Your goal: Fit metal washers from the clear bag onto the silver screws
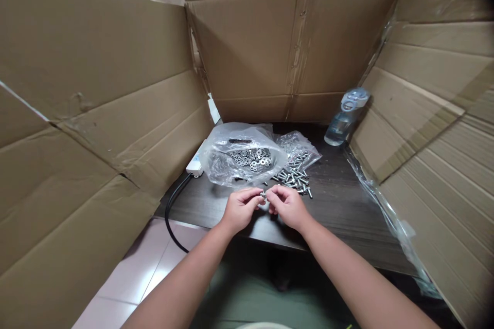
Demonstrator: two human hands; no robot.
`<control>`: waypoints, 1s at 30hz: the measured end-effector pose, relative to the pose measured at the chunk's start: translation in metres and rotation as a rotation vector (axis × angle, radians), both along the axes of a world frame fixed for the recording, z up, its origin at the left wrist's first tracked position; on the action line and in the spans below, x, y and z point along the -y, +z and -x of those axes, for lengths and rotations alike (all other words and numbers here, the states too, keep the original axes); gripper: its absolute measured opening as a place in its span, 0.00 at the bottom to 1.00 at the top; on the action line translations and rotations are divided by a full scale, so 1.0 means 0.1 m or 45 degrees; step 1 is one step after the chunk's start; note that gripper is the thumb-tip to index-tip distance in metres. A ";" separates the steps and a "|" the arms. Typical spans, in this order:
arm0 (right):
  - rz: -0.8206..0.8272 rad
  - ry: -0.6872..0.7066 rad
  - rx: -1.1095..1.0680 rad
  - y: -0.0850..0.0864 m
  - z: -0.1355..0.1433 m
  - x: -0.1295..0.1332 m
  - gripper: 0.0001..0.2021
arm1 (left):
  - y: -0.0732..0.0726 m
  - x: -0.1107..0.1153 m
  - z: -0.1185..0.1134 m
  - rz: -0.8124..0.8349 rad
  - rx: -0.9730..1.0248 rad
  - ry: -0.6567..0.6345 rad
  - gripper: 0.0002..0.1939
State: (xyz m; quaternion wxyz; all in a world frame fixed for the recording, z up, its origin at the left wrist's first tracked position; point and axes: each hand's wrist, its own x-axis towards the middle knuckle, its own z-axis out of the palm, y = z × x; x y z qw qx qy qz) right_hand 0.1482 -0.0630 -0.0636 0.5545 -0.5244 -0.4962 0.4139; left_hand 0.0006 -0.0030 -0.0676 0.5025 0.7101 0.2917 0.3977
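Note:
Near the front edge of the dark table, my left hand (pixel 242 209) pinches a small shiny bolt (pixel 263 195) between thumb and fingers. My right hand (pixel 288 207) meets it from the other side, its fingertips closed on the bolt's other end. Fingers cover most of the piece, so whether a washer or nut sits on it cannot be made out. Just beyond my hands lies an open clear plastic bag (pixel 218 167) with many metal washers (pixel 254 158) inside. Loose bolts (pixel 295 177) are heaped to its right, spilling from a smaller clear bag (pixel 292 141).
A clear water bottle (pixel 341 124) stands at the table's back right. On the left, a white power strip (pixel 195 164) has a black cable (pixel 169 216) hanging over the edge. Cardboard walls (pixel 247 46) enclose the table (pixel 339 205) at the back and both sides.

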 end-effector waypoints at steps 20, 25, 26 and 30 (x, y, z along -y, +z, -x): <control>0.107 0.101 -0.123 0.00 -0.02 -0.05 0.18 | 0.05 0.00 -0.01 0.065 -0.034 -0.013 0.09; 0.184 0.009 -0.208 -0.04 -0.02 -0.07 0.23 | 0.07 0.02 -0.03 0.130 -0.028 0.050 0.09; 0.181 0.009 -0.264 -0.04 -0.03 -0.07 0.21 | 0.07 0.02 -0.03 0.166 -0.018 0.075 0.09; 0.085 0.105 -0.332 0.00 -0.05 -0.03 0.17 | 0.09 0.02 -0.03 0.213 0.009 0.084 0.10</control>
